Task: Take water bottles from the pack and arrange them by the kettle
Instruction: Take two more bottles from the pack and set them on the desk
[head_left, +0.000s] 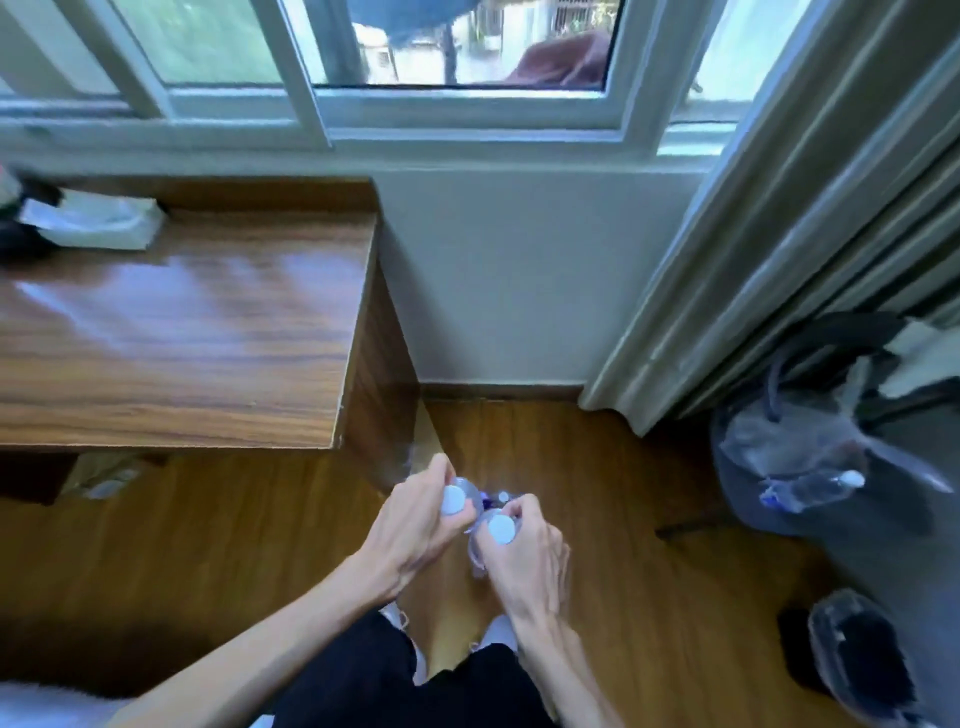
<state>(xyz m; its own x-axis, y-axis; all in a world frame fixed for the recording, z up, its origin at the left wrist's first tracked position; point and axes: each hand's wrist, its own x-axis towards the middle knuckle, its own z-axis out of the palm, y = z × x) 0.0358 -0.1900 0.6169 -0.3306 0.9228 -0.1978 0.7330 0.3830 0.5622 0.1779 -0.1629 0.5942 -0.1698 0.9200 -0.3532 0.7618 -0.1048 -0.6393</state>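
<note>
Low over the wooden floor, my left hand grips a clear water bottle with a white cap by its neck. Right beside it, my right hand holds a second clear bottle, its white cap facing up. Both bottles are seen from above and touch each other. Just beyond them a bit of blue label and another small cap show; the pack itself is mostly hidden under my hands. No kettle is in view.
A wooden desk stands to the left with a white tissue pack at its far left. Grey bin bags holding empty plastic bottles sit at the right below a curtain. A window is ahead.
</note>
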